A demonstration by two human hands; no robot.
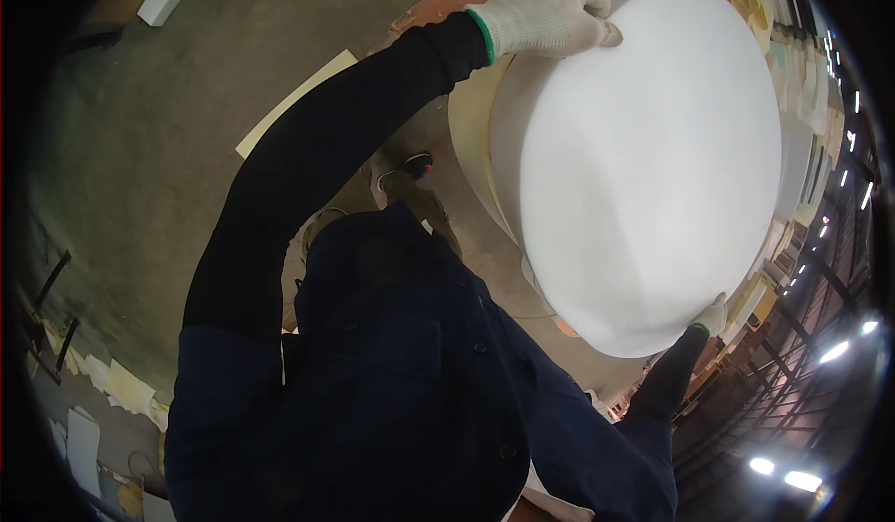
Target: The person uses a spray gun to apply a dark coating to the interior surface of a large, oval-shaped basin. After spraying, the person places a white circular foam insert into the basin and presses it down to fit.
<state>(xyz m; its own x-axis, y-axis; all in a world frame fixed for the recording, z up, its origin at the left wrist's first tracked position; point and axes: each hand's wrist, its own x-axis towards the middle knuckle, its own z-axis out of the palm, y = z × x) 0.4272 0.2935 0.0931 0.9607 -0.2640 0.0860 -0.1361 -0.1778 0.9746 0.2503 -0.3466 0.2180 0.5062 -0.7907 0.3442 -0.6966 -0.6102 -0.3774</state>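
Observation:
A broad white sheet [653, 158], smooth like foam board, spreads out in front of me; its outline looks rounded in this picture. My left hand [552, 14], in a pale knitted glove with a green cuff, pinches its far left edge, thumb on the top face. At the lower right edge my right hand [712, 317], gloved as well, grips the sheet; most of its fingers are hidden beneath it. Under the white sheet show the edges of a cream-yellow sheet [474, 116] and another white one.
Long pale strips, one a cream strip [296, 103], lie on the grey floor [140, 149]. Stacked sheets [802, 84] stand beyond on the right. Scraps [130, 387] litter the lower left near dark metal bars [65, 336]. A shoe [419, 165] shows below me.

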